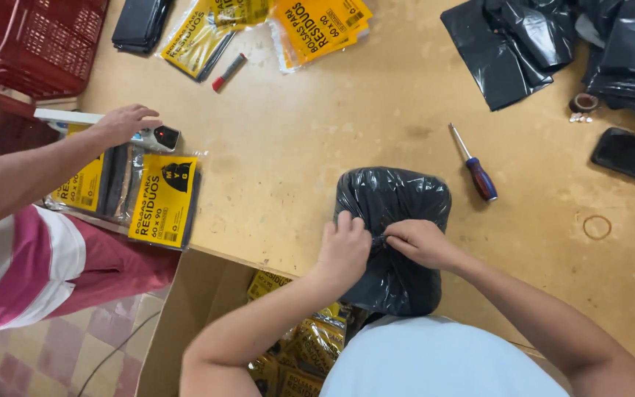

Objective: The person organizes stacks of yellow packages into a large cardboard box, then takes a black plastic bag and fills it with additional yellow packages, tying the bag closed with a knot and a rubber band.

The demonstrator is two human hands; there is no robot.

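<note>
At far left a co-worker's hand (123,121) rests flat on a white device with a red light (157,137), which lies over yellow-labelled packets of folded black bags (162,200) at the counter's (295,140) left edge; a red crate (34,40) sits at 10 o'clock, with more yellow packets (321,22) and a red-capped marker (228,72) toward 12. Below the counter edge at 7 o'clock an open carton (295,345) holds packets of the same kind. At centre, toward 6 o'clock, sits the stuffed black plastic bag (392,235), a rounded bundle lying against the near edge of the counter in front of the person. It looks already filled and wrapped tight; its mouth is gathered to a small twist at the middle of its top face, so the closing appears under way and not finished, with no knot or tape visible. The left hand (345,246) is curled nearly closed, fingertips pinching the gathered plastic from the left. The right hand (422,241) is likewise closed, thumb and fingers pinching the same twist from the right, the two hands almost touching. At 2 o'clock of the bundle lies a screwdriver with a blue and red handle (473,163); loose black bags (553,44) are heaped at 1 o'clock, a dark phone (632,156) lies at 3, and a rubber band (597,226) just below it.
</note>
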